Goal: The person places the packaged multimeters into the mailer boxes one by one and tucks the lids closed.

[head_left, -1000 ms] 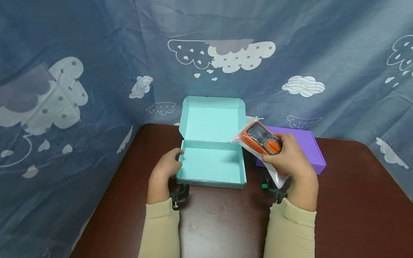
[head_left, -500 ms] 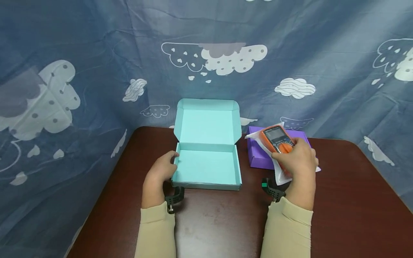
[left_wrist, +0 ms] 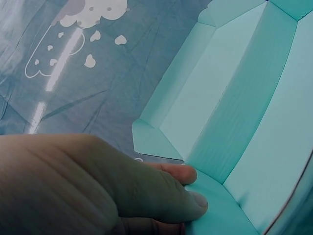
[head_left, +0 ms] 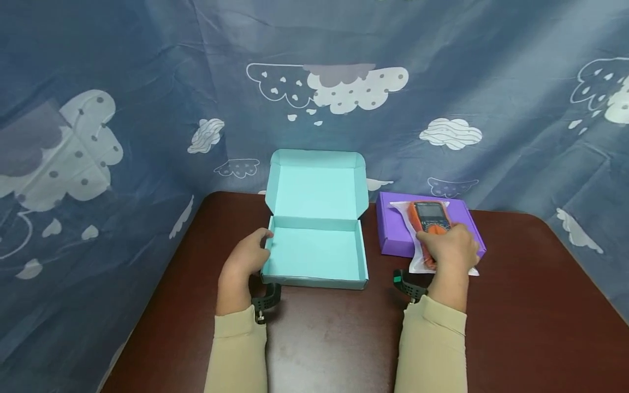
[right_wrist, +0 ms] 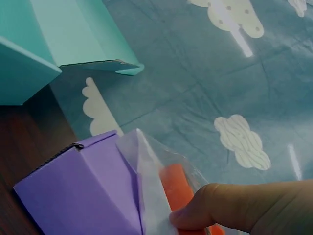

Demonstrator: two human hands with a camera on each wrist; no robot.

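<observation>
An orange multimeter (head_left: 430,214) in a clear plastic bag lies over the top of a closed purple box (head_left: 392,232). My right hand (head_left: 451,248) grips its lower part through the bag, thumb on the near left side. In the right wrist view the thumb presses the bag beside an orange edge (right_wrist: 177,186); the other fingers are mostly hidden. An open turquoise box (head_left: 314,254) stands left of the purple one, its lid raised at the back. With thumb and fingers, my left hand (head_left: 244,256) pinches the left wall (left_wrist: 208,203) of the turquoise box.
Both boxes stand on a dark brown table (head_left: 324,333). Behind and to the left hangs a blue cloth (head_left: 314,33) with cloud prints, close to the raised lid. Each wrist wears a black strap (head_left: 267,297).
My right hand has carried the bagged multimeter right and lowered it onto the purple box, turning it more upright in view. The left hand has stayed at the turquoise box's left wall.
</observation>
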